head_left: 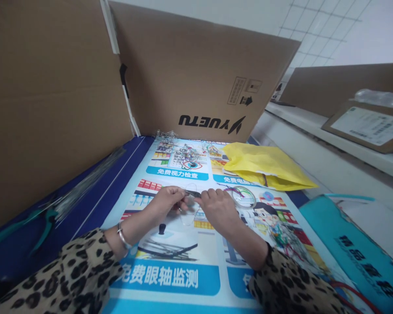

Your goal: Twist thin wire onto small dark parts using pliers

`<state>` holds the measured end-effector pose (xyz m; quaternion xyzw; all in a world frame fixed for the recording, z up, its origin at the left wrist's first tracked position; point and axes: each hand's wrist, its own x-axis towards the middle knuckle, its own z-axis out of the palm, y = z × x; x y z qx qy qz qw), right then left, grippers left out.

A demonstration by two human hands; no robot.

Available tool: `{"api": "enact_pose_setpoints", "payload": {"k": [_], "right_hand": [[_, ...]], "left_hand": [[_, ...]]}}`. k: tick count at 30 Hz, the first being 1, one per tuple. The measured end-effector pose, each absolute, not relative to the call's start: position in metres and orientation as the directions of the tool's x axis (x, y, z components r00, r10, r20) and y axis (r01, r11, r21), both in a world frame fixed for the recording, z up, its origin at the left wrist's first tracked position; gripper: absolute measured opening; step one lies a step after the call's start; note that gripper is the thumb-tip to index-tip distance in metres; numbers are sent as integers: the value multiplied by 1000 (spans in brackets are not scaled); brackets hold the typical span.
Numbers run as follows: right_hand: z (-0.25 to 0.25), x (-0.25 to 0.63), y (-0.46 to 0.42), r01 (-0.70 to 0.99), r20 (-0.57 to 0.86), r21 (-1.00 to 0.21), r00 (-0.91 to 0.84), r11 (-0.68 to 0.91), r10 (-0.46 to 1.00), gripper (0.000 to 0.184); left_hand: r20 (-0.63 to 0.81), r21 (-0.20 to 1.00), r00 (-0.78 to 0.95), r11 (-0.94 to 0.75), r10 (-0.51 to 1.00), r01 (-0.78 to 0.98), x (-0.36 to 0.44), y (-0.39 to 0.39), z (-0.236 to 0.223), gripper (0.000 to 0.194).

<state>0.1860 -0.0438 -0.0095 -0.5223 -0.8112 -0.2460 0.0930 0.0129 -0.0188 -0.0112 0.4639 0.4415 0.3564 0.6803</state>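
Note:
My left hand [171,201] and my right hand [218,209] are close together above the printed poster sheet. A thin dark strip [192,193] runs between them, pinched in the fingertips of both. Below it hangs what looks like a fine wire loop [187,224], faint against the print. Several thin black strips [168,250] lie on the sheet nearer me. Just beyond my right hand sits a clear round dish or ring [244,197], with purple and green strands by it.
Teal-handled pliers [49,220] and a bundle of thin wires [88,183] lie at left. Cardboard panels [196,74] stand behind. A wire tangle [187,152] and yellow bag [268,163] lie at the back. On the right are coloured wires [288,240] and a teal box [356,248].

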Motion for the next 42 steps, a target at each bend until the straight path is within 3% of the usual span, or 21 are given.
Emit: {"api": "enact_pose_setpoints", "payload": {"k": [6,17,24,28,36,42], "right_hand": [[-11,187,-43,899,361,275,-425,341,830,38],[-2,185,-38,962,53,63,-269,266,962,45],[7,189,-37,956,-5,-16,-293,293,956,45],[7,192,-36,944,33,-19,-329,330,944,41],[-4,197,-37,879,289,202,-474,431,831,39],[-9,197,-37,864,364,241,-502,441,784,38]], "left_hand": [[-243,951,353,293,904,-95,12,-17,-16,18],[-208,966,397,251,894,-59,7,-15,-17,18],[-190,968,413,240,891,-71,5,-12,-17,20],[-215,967,409,253,887,-40,6,-12,-13,20],[-205,978,425,200,882,58,5,-11,-16,16],[-200,980,429,173,881,101,4,-10,-15,18]]}}
